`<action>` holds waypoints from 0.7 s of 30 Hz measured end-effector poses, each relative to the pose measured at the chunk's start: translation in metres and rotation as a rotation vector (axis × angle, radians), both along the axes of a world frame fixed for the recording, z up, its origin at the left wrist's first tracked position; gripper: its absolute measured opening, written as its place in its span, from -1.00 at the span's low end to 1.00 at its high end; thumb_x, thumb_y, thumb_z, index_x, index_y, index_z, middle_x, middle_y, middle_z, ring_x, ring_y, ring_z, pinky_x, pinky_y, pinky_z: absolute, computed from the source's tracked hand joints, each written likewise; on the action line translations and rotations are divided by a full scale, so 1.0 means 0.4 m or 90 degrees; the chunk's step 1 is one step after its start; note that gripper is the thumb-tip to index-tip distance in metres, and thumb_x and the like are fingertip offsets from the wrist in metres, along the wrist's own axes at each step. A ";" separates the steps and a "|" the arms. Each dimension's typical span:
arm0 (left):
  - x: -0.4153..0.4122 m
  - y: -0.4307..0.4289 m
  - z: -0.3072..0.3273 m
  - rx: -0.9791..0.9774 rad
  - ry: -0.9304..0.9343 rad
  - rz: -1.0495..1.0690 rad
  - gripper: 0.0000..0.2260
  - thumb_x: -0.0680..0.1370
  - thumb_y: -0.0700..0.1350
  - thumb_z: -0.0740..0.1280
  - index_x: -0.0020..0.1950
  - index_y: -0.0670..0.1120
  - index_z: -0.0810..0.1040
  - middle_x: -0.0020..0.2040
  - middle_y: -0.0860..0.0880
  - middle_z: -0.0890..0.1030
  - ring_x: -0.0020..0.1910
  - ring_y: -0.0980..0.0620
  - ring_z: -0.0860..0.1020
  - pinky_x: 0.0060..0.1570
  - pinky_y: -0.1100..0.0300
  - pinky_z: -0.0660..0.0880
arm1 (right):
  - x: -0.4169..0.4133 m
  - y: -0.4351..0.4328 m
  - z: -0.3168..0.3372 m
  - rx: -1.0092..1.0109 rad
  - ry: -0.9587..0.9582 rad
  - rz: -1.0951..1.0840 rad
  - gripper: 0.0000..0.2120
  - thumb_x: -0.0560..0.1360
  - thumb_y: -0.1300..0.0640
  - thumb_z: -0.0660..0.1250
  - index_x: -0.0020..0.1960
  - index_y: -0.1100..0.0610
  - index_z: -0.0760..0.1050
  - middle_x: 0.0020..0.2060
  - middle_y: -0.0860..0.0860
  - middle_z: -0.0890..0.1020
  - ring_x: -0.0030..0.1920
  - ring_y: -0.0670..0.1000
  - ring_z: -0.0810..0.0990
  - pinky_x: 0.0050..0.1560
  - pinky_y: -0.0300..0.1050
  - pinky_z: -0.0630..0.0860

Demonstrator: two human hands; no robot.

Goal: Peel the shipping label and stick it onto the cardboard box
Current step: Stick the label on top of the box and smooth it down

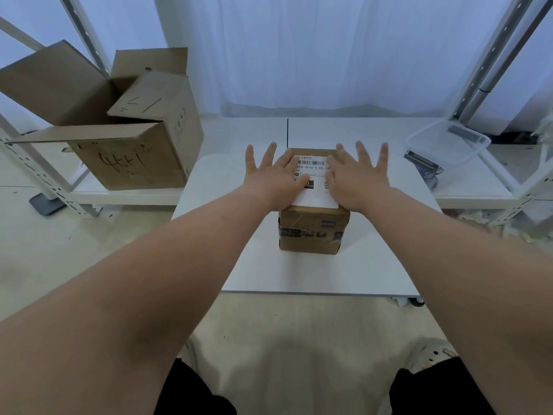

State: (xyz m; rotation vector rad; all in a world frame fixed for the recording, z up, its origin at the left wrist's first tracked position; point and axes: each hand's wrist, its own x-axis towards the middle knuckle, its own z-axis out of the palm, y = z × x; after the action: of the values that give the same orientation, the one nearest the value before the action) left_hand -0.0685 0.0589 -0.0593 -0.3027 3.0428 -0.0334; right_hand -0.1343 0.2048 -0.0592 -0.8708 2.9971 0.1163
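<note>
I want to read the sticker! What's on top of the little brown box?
A white shipping label lies on the small cardboard box. The left hand and right hand lie flat on it, hiding both sides. Only the barcode and some numbers show.

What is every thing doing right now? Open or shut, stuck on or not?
Small box: shut, taped, upright on the table.
Label: lying flat on the small box's top.
Left hand: open, flat on the label.
Right hand: open, flat on the label.
Big box: flaps open.
Plastic tub: no lid on.
</note>
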 end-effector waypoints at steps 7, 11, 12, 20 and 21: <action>0.012 -0.011 -0.005 0.076 -0.055 -0.031 -0.48 0.62 0.18 -0.21 0.55 0.09 -0.19 0.57 0.15 -0.16 0.55 0.01 -0.19 0.42 -0.20 -0.35 | 0.006 -0.019 -0.006 -0.038 -0.123 0.050 -0.48 0.63 -0.13 -0.25 0.56 -0.08 -0.20 0.55 -0.15 -0.14 0.55 0.07 -0.25 0.38 0.33 -0.43; 0.036 -0.032 -0.002 0.068 -0.096 -0.041 -0.36 0.54 0.35 -0.17 0.54 0.12 -0.23 0.56 0.17 -0.21 0.54 0.01 -0.24 0.42 -0.19 -0.36 | -0.016 0.000 -0.001 -0.016 -0.117 -0.013 -0.46 0.61 -0.18 -0.29 0.55 -0.08 -0.22 0.55 -0.16 -0.17 0.55 0.11 -0.24 0.37 0.35 -0.45; 0.045 -0.037 0.000 0.064 -0.107 -0.042 -0.32 0.51 0.39 -0.16 0.54 0.13 -0.24 0.55 0.17 -0.23 0.54 0.00 -0.25 0.42 -0.20 -0.36 | -0.015 0.002 0.000 -0.013 -0.113 -0.020 -0.46 0.61 -0.18 -0.29 0.55 -0.08 -0.22 0.55 -0.15 -0.16 0.55 0.12 -0.24 0.37 0.35 -0.44; 0.069 -0.017 0.003 0.032 -0.108 -0.011 -0.30 0.49 0.41 -0.18 0.54 0.11 -0.27 0.57 0.08 -0.20 0.54 -0.03 -0.25 0.43 -0.23 -0.32 | 0.019 0.029 0.023 0.044 -0.132 0.013 -0.40 0.55 -0.32 -0.23 0.53 -0.19 -0.24 0.55 -0.06 -0.22 0.54 0.16 -0.28 0.39 0.37 -0.40; 0.069 -0.014 0.005 0.032 -0.110 -0.005 -0.30 0.50 0.41 -0.18 0.54 0.12 -0.27 0.58 0.07 -0.18 0.54 -0.03 -0.24 0.43 -0.23 -0.32 | 0.022 0.039 0.026 0.053 -0.146 0.018 -0.39 0.53 -0.36 -0.21 0.52 -0.23 -0.24 0.55 -0.07 -0.24 0.53 0.17 -0.29 0.39 0.38 -0.39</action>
State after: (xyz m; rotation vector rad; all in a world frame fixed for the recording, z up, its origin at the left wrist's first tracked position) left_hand -0.0407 0.0532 -0.0573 -0.2691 2.8693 0.0154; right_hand -0.1254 0.2205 -0.0486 -0.8552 2.7479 0.1300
